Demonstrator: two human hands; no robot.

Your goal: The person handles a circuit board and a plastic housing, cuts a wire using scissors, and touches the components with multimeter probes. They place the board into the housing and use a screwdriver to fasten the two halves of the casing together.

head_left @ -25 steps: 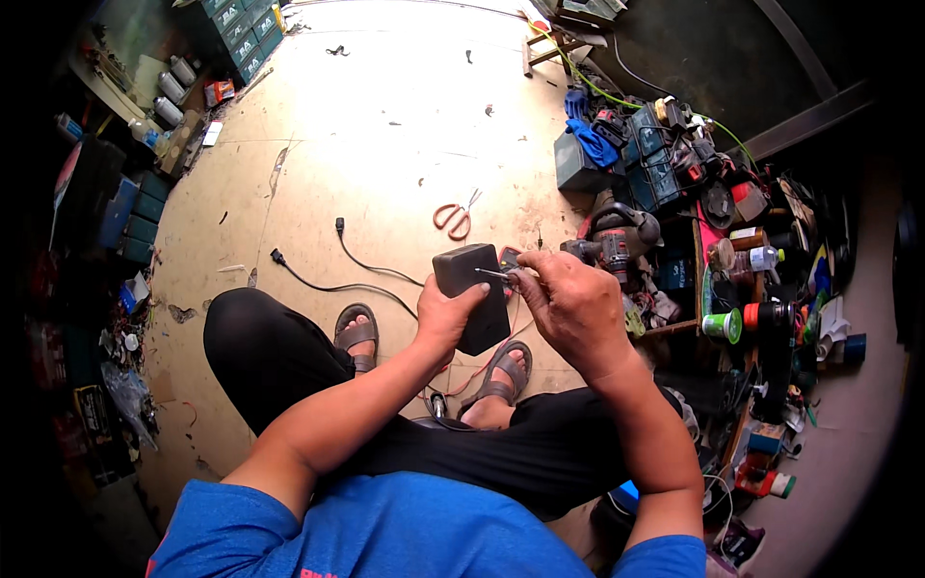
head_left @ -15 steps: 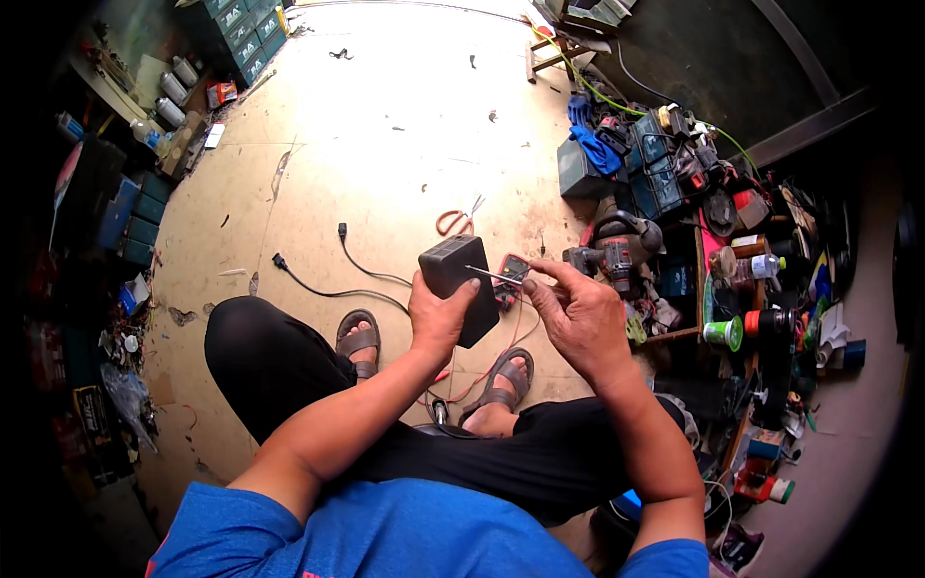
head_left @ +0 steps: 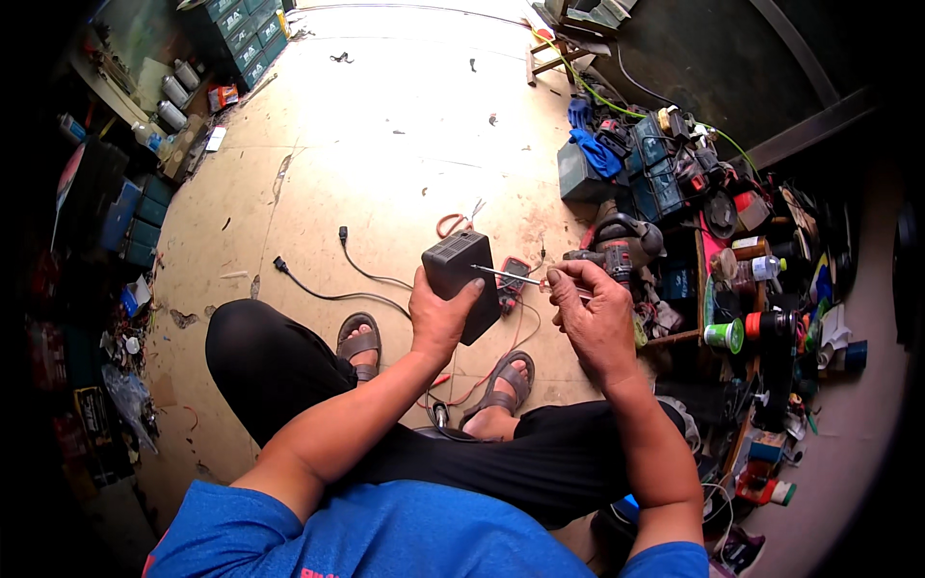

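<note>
My left hand (head_left: 443,313) is wrapped round a black box-shaped case (head_left: 457,258) with vent slots on its end, held up above my feet. A screwdriver (head_left: 511,276) with a thin metal shaft and a reddish clear handle is pinched in my right hand (head_left: 593,313). Its tip meets the face of the case; whether a screw sits there is too small to tell. Just behind the case, a red and black multimeter (head_left: 515,270) lies on the floor with thin red leads. A pair of orange-handled scissors or pliers (head_left: 453,224) is partly hidden by the case.
Two black plug ends (head_left: 280,264) on cables lie on the floor to the left. A power drill (head_left: 617,262) rests at the right, beside a wooden shelf (head_left: 700,289) crowded with bottles and tools. Dark green boxes (head_left: 246,43) are stacked at the far left.
My right hand has moved slightly right and down along the screwdriver, so more of its shaft and handle shows. The case in my left hand has barely shifted.
</note>
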